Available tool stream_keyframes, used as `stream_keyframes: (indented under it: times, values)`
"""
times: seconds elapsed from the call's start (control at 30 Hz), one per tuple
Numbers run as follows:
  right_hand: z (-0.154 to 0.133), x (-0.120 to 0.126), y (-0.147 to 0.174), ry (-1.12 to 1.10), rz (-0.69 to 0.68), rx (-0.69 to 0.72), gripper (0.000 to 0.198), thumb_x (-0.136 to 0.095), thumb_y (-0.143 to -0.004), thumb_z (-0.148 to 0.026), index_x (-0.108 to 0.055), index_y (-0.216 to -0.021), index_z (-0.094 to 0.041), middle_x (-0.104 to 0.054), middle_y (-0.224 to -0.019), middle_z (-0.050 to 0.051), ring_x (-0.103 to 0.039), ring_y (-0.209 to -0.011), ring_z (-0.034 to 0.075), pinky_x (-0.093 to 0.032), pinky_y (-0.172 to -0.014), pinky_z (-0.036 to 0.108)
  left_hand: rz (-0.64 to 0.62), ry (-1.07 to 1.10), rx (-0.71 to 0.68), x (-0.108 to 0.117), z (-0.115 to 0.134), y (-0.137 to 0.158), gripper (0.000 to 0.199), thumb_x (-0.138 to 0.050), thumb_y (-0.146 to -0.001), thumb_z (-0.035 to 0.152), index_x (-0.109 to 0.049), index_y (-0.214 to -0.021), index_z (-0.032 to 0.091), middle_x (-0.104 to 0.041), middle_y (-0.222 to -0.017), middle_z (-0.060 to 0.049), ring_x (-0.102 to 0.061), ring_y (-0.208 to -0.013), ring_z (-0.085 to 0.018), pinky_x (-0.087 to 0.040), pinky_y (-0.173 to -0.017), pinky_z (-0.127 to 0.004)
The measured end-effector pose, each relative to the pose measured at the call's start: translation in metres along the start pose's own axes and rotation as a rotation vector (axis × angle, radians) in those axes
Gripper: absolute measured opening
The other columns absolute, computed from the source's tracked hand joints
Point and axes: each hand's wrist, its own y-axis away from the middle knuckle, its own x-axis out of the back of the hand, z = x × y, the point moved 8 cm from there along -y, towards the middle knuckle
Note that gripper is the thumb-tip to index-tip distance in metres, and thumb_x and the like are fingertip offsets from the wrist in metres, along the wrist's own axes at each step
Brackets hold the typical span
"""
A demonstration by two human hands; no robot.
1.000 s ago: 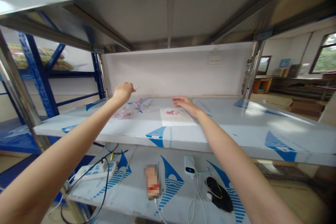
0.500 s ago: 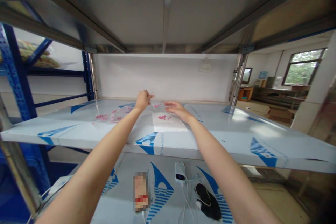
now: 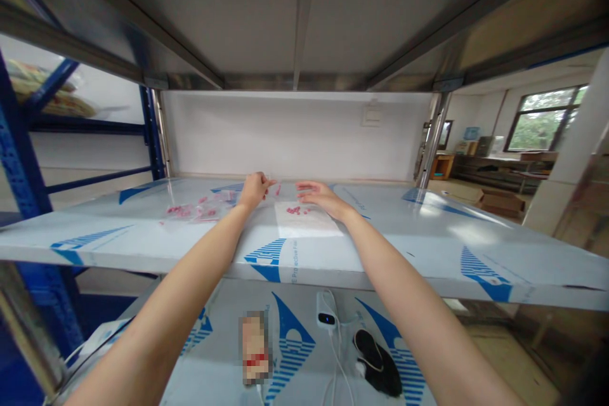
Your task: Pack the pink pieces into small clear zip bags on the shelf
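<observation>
- Left hand (image 3: 257,189): pinched, apparently on a small clear bag (image 3: 278,189) with pink inside, just left of right hand. Keep that pinch light, near the edge.
- Right hand (image 3: 321,198): fingers loosely apart, nothing visible in them; keep them clear of loose pink pieces (image 3: 294,210) on white sheet (image 3: 309,227).
- Don't drag the sheet.

From the person's head, 1 camera faces forward and down, near the flat, blue-printed, film-covered shelf (image 3: 394,228), with the white wall (image 3: 266,133) beyond.
</observation>
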Motion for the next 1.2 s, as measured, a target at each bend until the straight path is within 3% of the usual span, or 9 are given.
stream_keyframes:
  times: [0.47,0.67,0.87,1.0,1.2]
  values:
    - [-0.001,0.003,0.001,0.045,0.028,-0.005,0.034,-0.068,-0.07,-0.014,-0.061,-0.103,-0.019,-0.06,-0.115,0.008,-0.061,-0.092,0.016,-0.048,-0.092,0.033,-0.014,-0.253,-0.073,-0.005,0.026,0.011,0.041,-0.057,-0.078,0.052,-0.051,-0.057,0.018,-0.054,-0.052,-0.001,-0.051,-0.055,-0.014,-0.032,-0.056,-0.024]
    - [0.003,0.004,-0.003,0.025,0.042,0.001,0.037,-0.068,-0.068,-0.012,-0.061,-0.104,-0.019,-0.062,-0.112,0.008,-0.061,-0.093,0.017,-0.047,-0.094,0.037,-0.106,-0.23,-0.257,-0.024,0.051,0.02,0.041,-0.04,-0.091,0.038,-0.051,-0.058,0.017,-0.053,-0.054,-0.002,-0.05,-0.057,-0.014,-0.033,-0.059,-0.024]
    - [0.005,0.005,-0.005,0.039,0.023,0.029,0.036,-0.068,-0.068,-0.012,-0.063,-0.104,-0.02,-0.062,-0.112,0.007,-0.061,-0.096,0.018,-0.046,-0.096,0.038,-0.162,-0.101,-0.294,-0.032,0.048,0.021,0.025,-0.031,-0.092,0.023,-0.053,-0.081,0.017,-0.055,-0.055,0.001,-0.049,-0.052,-0.012,-0.033,-0.057,-0.022]
    - [0.002,0.004,-0.004,0.004,0.045,0.022,0.032,-0.066,-0.071,-0.011,-0.064,-0.101,-0.02,-0.063,-0.11,0.006,-0.062,-0.094,0.017,-0.047,-0.096,0.038,-0.222,-0.052,-0.3,-0.037,0.05,0.023,0.016,-0.037,-0.088,0.019,-0.053,-0.092,0.017,-0.056,-0.056,0.003,-0.047,-0.048,-0.01,-0.034,-0.055,-0.02]
    - [-0.003,-0.002,-0.005,0.03,0.057,0.026,0.021,-0.068,-0.075,-0.023,-0.067,-0.095,-0.015,-0.066,-0.1,0.007,-0.061,-0.091,0.016,-0.052,-0.088,0.035,-0.249,-0.078,-0.372,-0.038,0.067,0.031,0.012,-0.052,-0.081,0.022,-0.059,-0.086,0.014,-0.055,-0.055,0.003,-0.049,-0.052,-0.009,-0.037,-0.06,-0.02]
